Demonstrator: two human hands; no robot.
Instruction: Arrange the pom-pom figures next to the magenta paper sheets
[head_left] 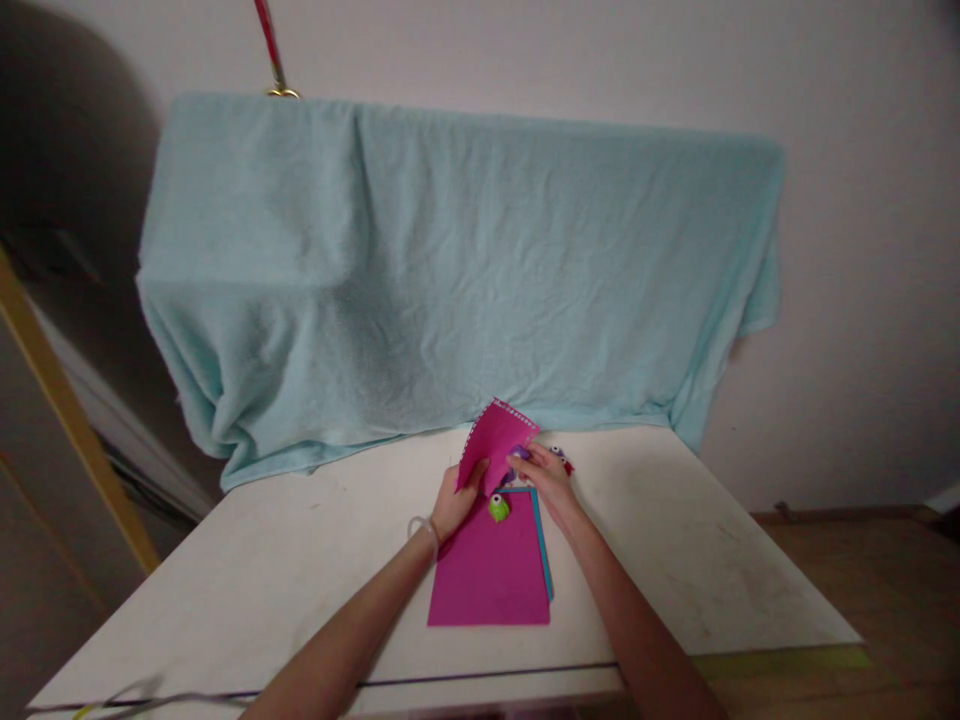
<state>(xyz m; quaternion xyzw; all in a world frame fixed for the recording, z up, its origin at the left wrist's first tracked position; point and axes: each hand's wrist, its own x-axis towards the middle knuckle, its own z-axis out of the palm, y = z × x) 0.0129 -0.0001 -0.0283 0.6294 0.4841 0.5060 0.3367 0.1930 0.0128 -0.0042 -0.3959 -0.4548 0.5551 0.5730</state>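
Note:
My left hand point(457, 505) grips a small magenta foam-like piece point(491, 440) by its lower left, thumb on its face. White stitch-like marks line the raised piece's edges. At its right side my right hand point(544, 472) pinches a small purple figure point(517, 455), partly covered by the fingers. Below the hands a larger magenta sheet point(491, 580) lies flat on the table, with a blue strip point(543, 545) showing along its right and top edges. A small green one-eyed figure point(499, 509) rests near the sheet's top.
Behind my right hand lie a small dark figure with eyes point(556, 452) and a red one point(568, 466). A light blue towel point(480, 270) hangs behind the white table point(660, 560). A grey cable point(172, 700) runs along the table's near left edge.

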